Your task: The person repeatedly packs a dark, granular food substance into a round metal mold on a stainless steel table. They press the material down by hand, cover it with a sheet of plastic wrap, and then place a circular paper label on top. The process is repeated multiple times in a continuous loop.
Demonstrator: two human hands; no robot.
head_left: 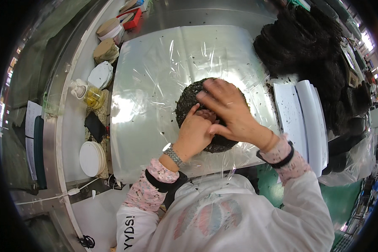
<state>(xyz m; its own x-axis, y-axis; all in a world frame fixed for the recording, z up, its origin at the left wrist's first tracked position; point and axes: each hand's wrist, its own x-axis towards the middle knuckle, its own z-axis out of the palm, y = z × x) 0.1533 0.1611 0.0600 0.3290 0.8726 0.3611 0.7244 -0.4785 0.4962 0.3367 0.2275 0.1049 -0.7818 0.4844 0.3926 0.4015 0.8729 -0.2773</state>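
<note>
Dark disc: 1 round, flattish mass of black, flaky material (188, 101), right of the middle of the panel, partly hidden under 2 hands.
Left hand: 1 hand (196, 129) on the near part of the dark disc, fingers bent and partly covered; I cannot tell whether they are clamped on anything.
Right hand: 1 hand (229, 111) laid over the disc from the right, fingers stretched out, slightly blurred, thumb apart from them and reaching to the left hand.
Wrists: 1 metal watch (172, 154) on the left; 2 black bands, 1 on each sleeve.
Under the disc: 1 glossy clear film (214, 54) over 1 pale panel (130, 155) on the metal bench (206, 17); scattered dark crumbs, too many to count.
Right side: 1 stack of white paper (308, 113); farther, 1 large heap of black sheets (298, 46), overlapping too much to count.
Left side: 4 stacks of round pieces, 2 white (near (92, 158) and farther (101, 75)) and 2 brown-topped beyond; 1 bottle with yellow contents (94, 98); 1 black object (95, 126).
Far left: 1 red box (132, 19).
</note>
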